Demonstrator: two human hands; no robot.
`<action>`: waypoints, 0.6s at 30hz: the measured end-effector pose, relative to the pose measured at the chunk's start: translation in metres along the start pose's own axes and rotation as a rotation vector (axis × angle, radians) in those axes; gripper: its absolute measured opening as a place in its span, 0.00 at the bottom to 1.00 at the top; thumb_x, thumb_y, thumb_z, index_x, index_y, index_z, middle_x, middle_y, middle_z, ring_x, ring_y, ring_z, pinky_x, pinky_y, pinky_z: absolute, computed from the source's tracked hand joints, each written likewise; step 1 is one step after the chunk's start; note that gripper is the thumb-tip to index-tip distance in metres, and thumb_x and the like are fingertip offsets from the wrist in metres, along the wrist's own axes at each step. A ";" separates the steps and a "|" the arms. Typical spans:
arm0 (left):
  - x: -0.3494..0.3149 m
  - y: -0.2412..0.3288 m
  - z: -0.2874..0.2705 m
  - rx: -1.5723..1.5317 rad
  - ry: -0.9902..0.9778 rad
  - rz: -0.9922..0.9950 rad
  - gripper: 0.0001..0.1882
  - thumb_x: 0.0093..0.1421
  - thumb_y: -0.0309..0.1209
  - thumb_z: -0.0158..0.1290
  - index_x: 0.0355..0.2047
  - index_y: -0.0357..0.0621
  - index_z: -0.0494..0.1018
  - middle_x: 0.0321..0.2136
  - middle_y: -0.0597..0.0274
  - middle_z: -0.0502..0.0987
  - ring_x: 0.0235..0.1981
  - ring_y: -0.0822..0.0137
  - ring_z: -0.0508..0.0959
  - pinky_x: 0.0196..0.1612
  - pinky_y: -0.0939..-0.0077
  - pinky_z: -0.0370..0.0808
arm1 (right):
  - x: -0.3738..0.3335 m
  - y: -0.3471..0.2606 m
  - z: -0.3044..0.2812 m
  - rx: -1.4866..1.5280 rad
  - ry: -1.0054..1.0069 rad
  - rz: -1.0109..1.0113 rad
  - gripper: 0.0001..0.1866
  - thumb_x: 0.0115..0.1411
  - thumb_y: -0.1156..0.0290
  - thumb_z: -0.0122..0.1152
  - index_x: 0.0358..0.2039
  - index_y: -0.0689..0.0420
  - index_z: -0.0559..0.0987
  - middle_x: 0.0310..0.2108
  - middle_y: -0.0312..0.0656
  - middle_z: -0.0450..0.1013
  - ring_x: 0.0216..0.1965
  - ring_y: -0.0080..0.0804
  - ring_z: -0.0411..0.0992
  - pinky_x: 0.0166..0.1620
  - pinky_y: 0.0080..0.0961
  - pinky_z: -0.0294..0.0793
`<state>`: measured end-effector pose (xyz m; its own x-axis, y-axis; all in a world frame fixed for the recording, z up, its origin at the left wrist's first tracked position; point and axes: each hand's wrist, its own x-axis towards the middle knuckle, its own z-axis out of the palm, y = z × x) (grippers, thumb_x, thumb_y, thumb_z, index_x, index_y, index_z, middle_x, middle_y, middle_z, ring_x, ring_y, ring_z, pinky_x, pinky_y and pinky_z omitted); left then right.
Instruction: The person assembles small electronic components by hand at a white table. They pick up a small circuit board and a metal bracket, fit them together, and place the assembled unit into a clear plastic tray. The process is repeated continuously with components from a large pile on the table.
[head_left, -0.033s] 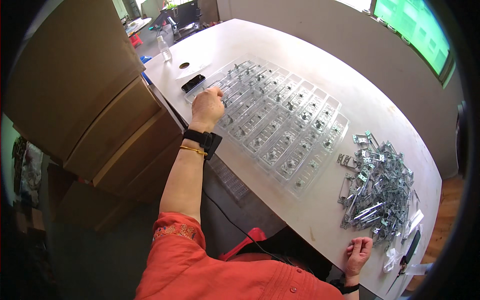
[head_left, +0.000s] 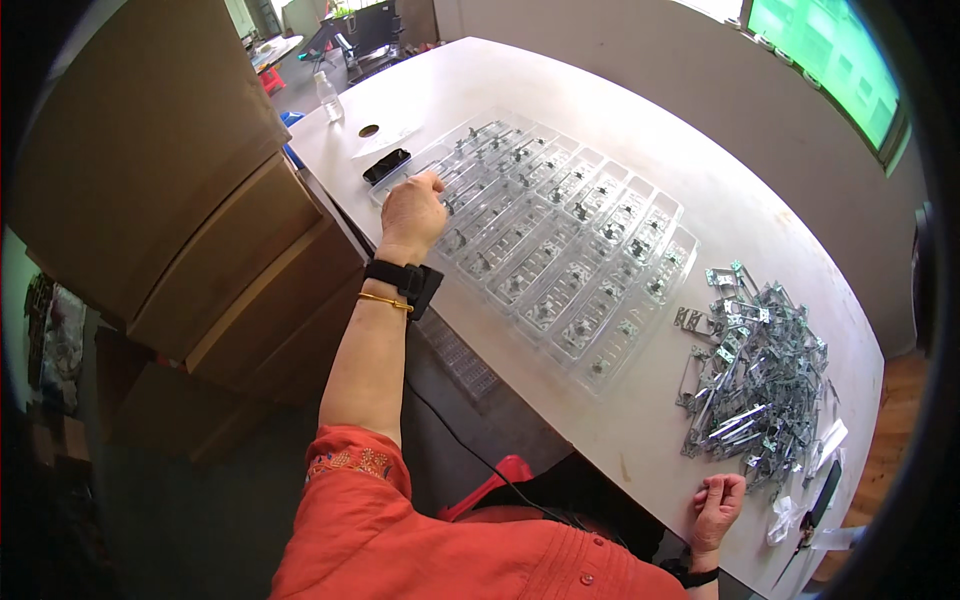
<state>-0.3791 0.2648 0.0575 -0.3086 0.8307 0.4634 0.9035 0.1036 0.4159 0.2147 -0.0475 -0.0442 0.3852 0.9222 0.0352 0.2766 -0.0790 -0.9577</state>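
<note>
A clear plastic tray [head_left: 600,385] with long compartments lies across the table, small metal bracket-like parts [head_left: 545,252] sitting in its slots. My left hand [head_left: 412,212] is over the tray's left end, fingers curled closed and pointing down; the fingertips are mostly hidden, so anything in them is not visible. At the table's near right edge rests my right hand [head_left: 718,505], its fingers curled in with nothing seen in them. Just beyond it is a tangled heap of silvery metal frames [head_left: 765,385].
A black box-like object [head_left: 386,166] sits by the tray's left end, with a clear bottle [head_left: 328,98] farther back. Stacked cardboard boxes [head_left: 200,230] rise at the left. A black-handled tool [head_left: 826,495] and crumpled white paper [head_left: 783,520] lie at the right.
</note>
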 end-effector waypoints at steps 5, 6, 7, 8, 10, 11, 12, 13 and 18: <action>-0.002 -0.006 -0.024 -0.059 -0.134 -0.026 0.13 0.59 0.22 0.55 0.42 0.46 0.86 0.38 0.49 0.88 0.44 0.47 0.88 0.50 0.55 0.82 | -0.001 -0.003 0.002 0.011 0.005 0.016 0.08 0.80 0.63 0.58 0.42 0.51 0.73 0.34 0.29 0.75 0.24 0.10 0.69 0.26 0.10 0.66; -0.003 -0.009 -0.025 -0.071 -0.165 -0.010 0.13 0.59 0.22 0.55 0.41 0.46 0.86 0.37 0.49 0.88 0.44 0.47 0.88 0.50 0.55 0.82 | -0.001 -0.004 0.002 0.006 0.003 0.017 0.08 0.80 0.63 0.58 0.42 0.51 0.73 0.34 0.29 0.75 0.25 0.10 0.69 0.26 0.10 0.66; -0.004 -0.011 -0.025 -0.084 -0.196 0.007 0.13 0.59 0.22 0.55 0.41 0.46 0.86 0.37 0.50 0.88 0.44 0.48 0.88 0.50 0.56 0.82 | -0.001 -0.005 0.002 0.002 0.002 0.018 0.08 0.80 0.63 0.58 0.42 0.51 0.73 0.34 0.29 0.75 0.25 0.10 0.69 0.26 0.10 0.66; -0.006 -0.012 -0.023 -0.090 -0.200 0.029 0.13 0.59 0.22 0.55 0.40 0.46 0.86 0.36 0.49 0.88 0.43 0.48 0.88 0.50 0.56 0.83 | -0.001 -0.003 0.002 0.001 0.001 0.019 0.08 0.80 0.63 0.58 0.42 0.50 0.73 0.34 0.29 0.75 0.25 0.10 0.69 0.26 0.10 0.66; -0.009 -0.011 -0.020 -0.102 -0.208 0.074 0.13 0.60 0.21 0.54 0.39 0.45 0.86 0.36 0.49 0.88 0.43 0.47 0.88 0.50 0.56 0.83 | 0.000 0.001 -0.001 -0.001 0.000 0.021 0.07 0.80 0.63 0.59 0.43 0.50 0.73 0.34 0.30 0.75 0.25 0.10 0.69 0.26 0.10 0.66; -0.009 -0.011 -0.018 -0.093 -0.207 0.073 0.13 0.59 0.21 0.54 0.40 0.46 0.87 0.36 0.49 0.88 0.43 0.47 0.88 0.50 0.56 0.83 | 0.000 0.002 -0.001 0.001 -0.002 0.018 0.07 0.80 0.63 0.59 0.43 0.50 0.73 0.34 0.30 0.76 0.25 0.10 0.69 0.26 0.10 0.66; -0.009 -0.012 -0.017 -0.083 -0.205 0.073 0.14 0.59 0.21 0.54 0.40 0.46 0.87 0.37 0.49 0.88 0.44 0.47 0.88 0.50 0.56 0.83 | 0.000 0.002 -0.002 0.003 -0.005 0.016 0.07 0.80 0.63 0.59 0.43 0.50 0.73 0.35 0.30 0.76 0.25 0.10 0.70 0.26 0.10 0.66; -0.009 -0.012 -0.016 -0.073 -0.204 0.073 0.14 0.59 0.21 0.54 0.41 0.46 0.87 0.37 0.48 0.88 0.44 0.48 0.88 0.50 0.56 0.83 | 0.001 0.003 -0.002 0.005 -0.007 0.013 0.07 0.80 0.63 0.59 0.43 0.50 0.73 0.35 0.30 0.76 0.25 0.10 0.70 0.26 0.10 0.66; -0.009 -0.007 -0.010 -0.018 -0.203 0.131 0.17 0.60 0.19 0.51 0.42 0.41 0.88 0.36 0.46 0.88 0.41 0.49 0.88 0.47 0.59 0.84 | 0.001 0.003 -0.003 0.014 -0.006 0.023 0.08 0.79 0.63 0.60 0.44 0.51 0.73 0.35 0.31 0.76 0.25 0.12 0.70 0.27 0.11 0.67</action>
<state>-0.3851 0.2512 0.0581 -0.1212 0.9295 0.3484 0.9259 -0.0206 0.3772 0.2184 -0.0478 -0.0464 0.3857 0.9225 0.0117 0.2557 -0.0947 -0.9621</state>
